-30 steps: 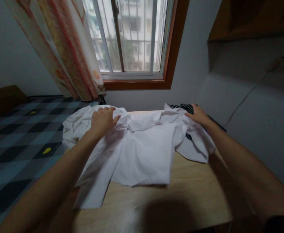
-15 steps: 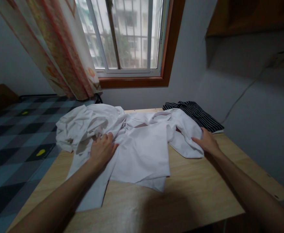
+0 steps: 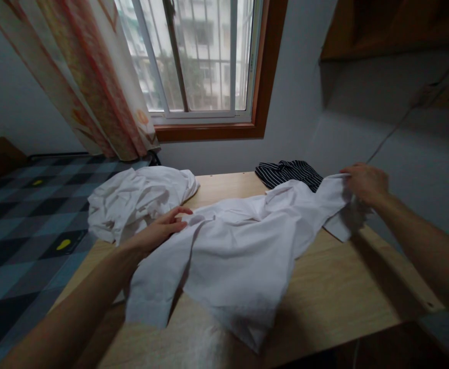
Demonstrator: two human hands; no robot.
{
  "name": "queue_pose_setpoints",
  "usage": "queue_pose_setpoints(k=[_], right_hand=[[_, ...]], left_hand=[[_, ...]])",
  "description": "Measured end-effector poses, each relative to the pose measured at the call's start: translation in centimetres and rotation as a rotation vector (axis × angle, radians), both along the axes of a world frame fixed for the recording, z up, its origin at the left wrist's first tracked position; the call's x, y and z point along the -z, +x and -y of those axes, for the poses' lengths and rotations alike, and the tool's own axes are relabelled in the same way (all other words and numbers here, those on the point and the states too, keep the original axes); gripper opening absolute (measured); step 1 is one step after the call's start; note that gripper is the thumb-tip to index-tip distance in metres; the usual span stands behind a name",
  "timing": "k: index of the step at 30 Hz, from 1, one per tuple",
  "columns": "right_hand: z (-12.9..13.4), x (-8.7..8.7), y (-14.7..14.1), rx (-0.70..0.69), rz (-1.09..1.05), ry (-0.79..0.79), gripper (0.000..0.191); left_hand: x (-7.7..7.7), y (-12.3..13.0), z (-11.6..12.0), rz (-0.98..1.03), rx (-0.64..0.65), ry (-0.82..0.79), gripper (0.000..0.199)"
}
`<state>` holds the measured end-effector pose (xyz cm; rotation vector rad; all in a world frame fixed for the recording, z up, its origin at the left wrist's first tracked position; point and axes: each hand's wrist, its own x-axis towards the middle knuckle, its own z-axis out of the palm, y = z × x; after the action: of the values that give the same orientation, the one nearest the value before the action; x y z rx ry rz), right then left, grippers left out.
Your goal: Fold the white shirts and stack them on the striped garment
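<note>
A white long-sleeved shirt [image 3: 239, 256] hangs partly lifted over the wooden table, its loose lower edge drooping toward me. At its left upper side, my left hand [image 3: 165, 228] pinches the fabric between thumb and fingers. One sleeve [image 3: 155, 287] falls below that hand. My right hand [image 3: 368, 184] grips the other sleeve and holds it raised and stretched to the right, above the table. Left of the shirt lies a crumpled heap of white cloth [image 3: 132, 197], apart from it at the back.
A folded black garment with white stripes [image 3: 285, 171] lies at the back right of the table [image 3: 332, 287], partly covered by the raised sleeve. A checked bed [image 3: 28, 225] adjoins on the left. Beyond are a curtain [image 3: 105, 92], a window [image 3: 201, 66] and a wall shelf [image 3: 362, 46].
My right hand has moved right and up, pulling the sleeve with it. The shirt has come away from the white heap and shifted right, partly lifted. My left hand has risen slightly.
</note>
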<state>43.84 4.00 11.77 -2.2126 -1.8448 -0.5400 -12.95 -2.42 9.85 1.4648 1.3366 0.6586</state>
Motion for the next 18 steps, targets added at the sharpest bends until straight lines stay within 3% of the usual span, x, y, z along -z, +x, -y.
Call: queue_pose_setpoints(k=[3, 7, 9, 12, 15, 18], right_hand=[[-0.3, -0.1, -1.5, -0.012, 0.149, -0.109, 0.035], [0.8, 3.4, -6.3, -0.098, 0.095, -0.128, 0.048], [1.7, 5.4, -9.5, -0.294, 0.009, -0.141, 0.060], [3.2, 7.7, -14.3, -0.585, -0.122, -0.197, 0.058], [3.9, 8.8, -17.3, -0.563, -0.174, -0.291, 0.037], [3.2, 7.8, -17.5, -0.437, -0.184, -0.397, 0.022]], left_hand=[[-1.0, -0.7, -0.4, 0.116, -0.160, 0.030, 0.038], [-1.2, -1.1, -0.4, 0.099, -0.291, -0.014, 0.044], [-1.1, -1.2, 0.0, 0.024, -0.174, -0.044, 0.054], [-1.1, -1.5, 0.9, -0.208, 0.196, 0.047, 0.077], [-1.4, -2.1, 2.4, -0.407, 0.489, 0.106, 0.093], [-2.3, -2.8, 4.8, -0.465, 0.607, 0.074, 0.072]])
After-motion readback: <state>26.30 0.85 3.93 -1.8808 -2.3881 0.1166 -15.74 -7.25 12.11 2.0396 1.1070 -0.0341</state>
